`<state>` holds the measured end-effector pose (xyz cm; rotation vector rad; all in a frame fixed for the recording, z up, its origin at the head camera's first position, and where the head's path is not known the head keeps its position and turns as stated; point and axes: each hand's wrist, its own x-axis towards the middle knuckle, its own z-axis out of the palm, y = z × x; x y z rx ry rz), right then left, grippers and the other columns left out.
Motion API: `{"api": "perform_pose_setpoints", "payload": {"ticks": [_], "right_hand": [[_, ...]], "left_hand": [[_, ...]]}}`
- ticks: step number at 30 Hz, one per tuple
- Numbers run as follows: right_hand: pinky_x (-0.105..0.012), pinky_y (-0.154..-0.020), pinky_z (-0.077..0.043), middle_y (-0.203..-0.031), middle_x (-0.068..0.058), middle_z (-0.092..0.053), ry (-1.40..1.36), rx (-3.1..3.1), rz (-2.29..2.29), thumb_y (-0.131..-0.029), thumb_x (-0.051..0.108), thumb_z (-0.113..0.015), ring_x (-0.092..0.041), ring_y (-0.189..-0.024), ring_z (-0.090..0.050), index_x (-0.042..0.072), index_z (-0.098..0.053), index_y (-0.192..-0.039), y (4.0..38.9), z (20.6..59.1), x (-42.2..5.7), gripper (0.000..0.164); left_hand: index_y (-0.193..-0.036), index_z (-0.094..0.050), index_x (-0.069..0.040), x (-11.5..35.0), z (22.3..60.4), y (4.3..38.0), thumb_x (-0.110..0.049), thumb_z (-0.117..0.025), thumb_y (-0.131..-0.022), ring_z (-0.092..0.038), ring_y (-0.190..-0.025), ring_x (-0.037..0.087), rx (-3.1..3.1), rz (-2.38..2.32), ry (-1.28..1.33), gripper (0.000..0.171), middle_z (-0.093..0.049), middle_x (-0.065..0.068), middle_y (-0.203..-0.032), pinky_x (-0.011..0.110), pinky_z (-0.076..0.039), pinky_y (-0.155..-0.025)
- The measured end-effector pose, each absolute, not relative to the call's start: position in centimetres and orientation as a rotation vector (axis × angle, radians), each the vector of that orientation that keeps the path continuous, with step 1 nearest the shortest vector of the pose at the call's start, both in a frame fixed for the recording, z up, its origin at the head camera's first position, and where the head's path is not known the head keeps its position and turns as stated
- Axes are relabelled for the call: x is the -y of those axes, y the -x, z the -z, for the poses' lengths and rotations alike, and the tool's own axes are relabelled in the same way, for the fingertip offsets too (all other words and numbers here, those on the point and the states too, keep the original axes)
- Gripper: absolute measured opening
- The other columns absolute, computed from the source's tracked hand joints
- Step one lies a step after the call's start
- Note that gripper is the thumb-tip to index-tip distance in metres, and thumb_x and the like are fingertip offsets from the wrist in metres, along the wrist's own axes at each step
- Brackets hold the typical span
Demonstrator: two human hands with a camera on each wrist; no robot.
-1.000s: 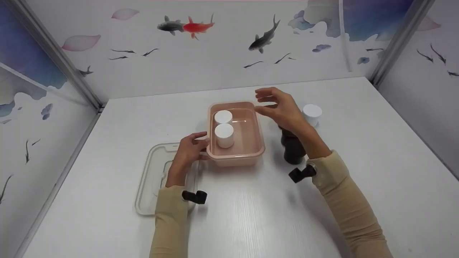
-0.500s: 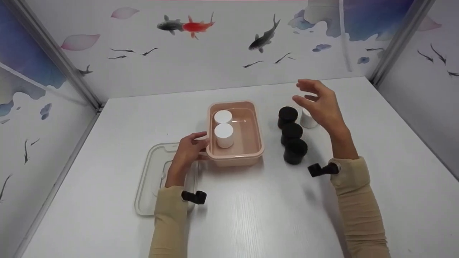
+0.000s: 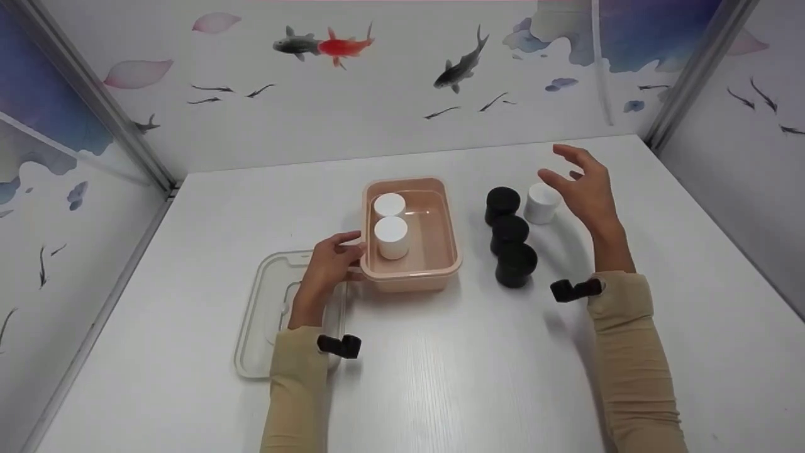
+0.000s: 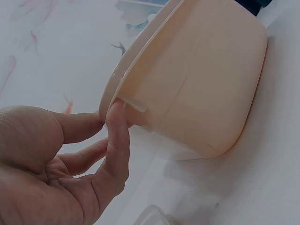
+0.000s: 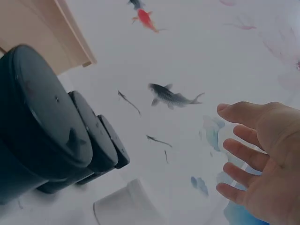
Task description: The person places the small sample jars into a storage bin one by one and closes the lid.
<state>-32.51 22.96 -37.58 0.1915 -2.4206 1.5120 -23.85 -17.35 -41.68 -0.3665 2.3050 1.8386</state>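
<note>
My left hand (image 3: 330,269) pinches the left rim of a pink plastic container (image 3: 412,275); the left wrist view shows its thumb and a finger on the lip. Inside, along the left wall, stand two white jars (image 3: 392,239), one behind the other. Held in the air at the right, my right hand (image 3: 589,194) is empty, with its fingers spread and slightly bent. Just left of and below it, a third white jar (image 3: 541,204) stands upright on the table, apart from the fingers. Beside this jar, a row of three black jars (image 3: 516,264) runs toward the front.
A translucent lid (image 3: 251,333) lies flat on the white table (image 3: 427,377) under my left forearm. Panels printed with fish (image 3: 462,69) close off the back and both sides. The black jars stand between the container and my right arm.
My right hand has moved right from beside the container's far right corner, past the black jars, to near the lone white jar. The left hand and container have stayed put.
</note>
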Motion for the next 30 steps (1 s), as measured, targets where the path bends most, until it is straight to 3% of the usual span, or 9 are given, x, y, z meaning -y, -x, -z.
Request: {"api": "perform_pose_setpoints", "payload": {"ticks": [5, 13, 23, 30], "right_hand": [[-0.047, -0.123, -0.032, -0.156, -0.015, -0.044, -0.124, 2.466, -1.550, -0.094, 0.026, -0.071, -0.030, -0.149, -0.033, 0.007, -0.045, -0.149, 33.6, 39.4, -23.7, 0.064], [-0.050, -0.122, -0.033, -0.164, -0.010, -0.031, -0.002, 2.587, -1.625, -0.093, 0.036, -0.071, -0.032, -0.152, -0.027, 0.011, -0.034, -0.156, 33.9, 41.6, -24.2, 0.077], [-0.053, -0.125, -0.025, -0.169, -0.016, -0.012, 0.077, 2.732, -1.694, -0.093, 0.036, -0.071, -0.038, -0.155, -0.018, 0.010, -0.014, -0.161, 34.6, 44.0, -24.6, 0.093], [-0.048, -0.125, -0.028, -0.167, -0.019, -0.018, 0.079, 2.705, -1.748, -0.094, 0.028, -0.070, -0.037, -0.153, -0.023, 0.006, -0.016, -0.160, 34.9, 44.8, -24.9, 0.088]], "left_hand": [[-0.146, -0.051, -0.011, 17.4, 41.8, 23.8, -0.019, -0.058, -0.103, -0.072, -0.102, 0.027, -2.318, -1.835, 0.366, 0.044, -0.065, 0.018, -0.126, 0.027, -0.064, -0.072], [-0.146, -0.050, -0.010, 17.5, 41.8, 23.8, -0.018, -0.057, -0.103, -0.071, -0.107, 0.033, -2.322, -1.831, 0.328, 0.044, -0.065, 0.020, -0.128, 0.027, -0.064, -0.071], [-0.145, -0.051, -0.011, 17.6, 42.0, 23.6, -0.019, -0.058, -0.103, -0.072, -0.104, 0.028, -2.322, -1.814, 0.364, 0.044, -0.066, 0.017, -0.127, 0.028, -0.064, -0.073], [-0.146, -0.050, -0.013, 17.5, 41.8, 23.8, -0.018, -0.057, -0.103, -0.071, -0.099, 0.024, -2.311, -1.817, 0.372, 0.043, -0.065, 0.016, -0.128, 0.028, -0.064, -0.073]]}}
